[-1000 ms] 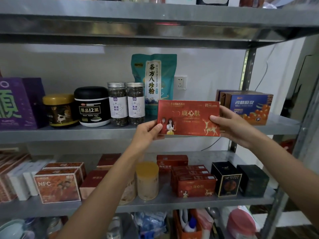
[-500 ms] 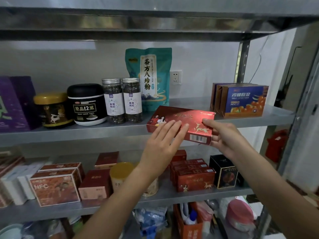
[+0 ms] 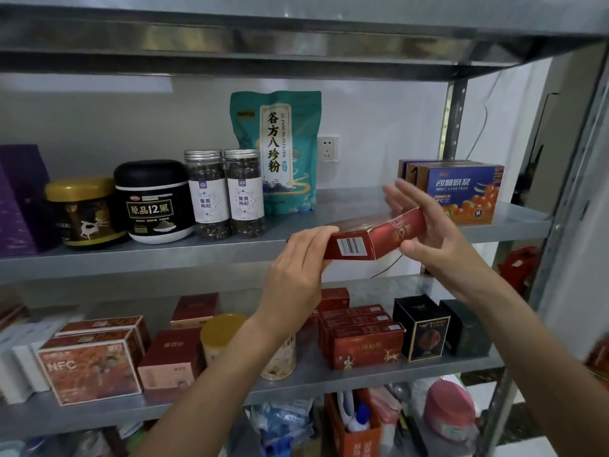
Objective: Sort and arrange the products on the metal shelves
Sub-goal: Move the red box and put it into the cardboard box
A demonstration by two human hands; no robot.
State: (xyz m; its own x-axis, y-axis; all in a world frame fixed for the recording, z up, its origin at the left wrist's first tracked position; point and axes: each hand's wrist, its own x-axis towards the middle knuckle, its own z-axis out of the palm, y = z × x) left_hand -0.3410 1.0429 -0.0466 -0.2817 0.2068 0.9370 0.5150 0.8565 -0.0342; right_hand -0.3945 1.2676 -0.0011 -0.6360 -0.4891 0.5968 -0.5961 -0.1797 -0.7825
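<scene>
Both hands grasp the red box (image 3: 372,240): the left hand (image 3: 296,268) curls over its barcode end, and the right hand (image 3: 431,232) pinches its long side between thumb and fingers. The box is tilted over the middle shelf's (image 3: 164,255) front edge, between the pouch (image 3: 280,153) and the blue boxes (image 3: 468,192).

The middle shelf (image 3: 230,255) carries, left to right, a purple box (image 3: 19,199), gold-lidded jar (image 3: 82,212), black jar (image 3: 155,199), two clear jars (image 3: 227,192), teal pouch (image 3: 280,150) and blue boxes (image 3: 461,192). The lower shelf (image 3: 329,377) holds NFC boxes (image 3: 89,367), red boxes (image 3: 365,344) and black boxes (image 3: 425,328).
</scene>
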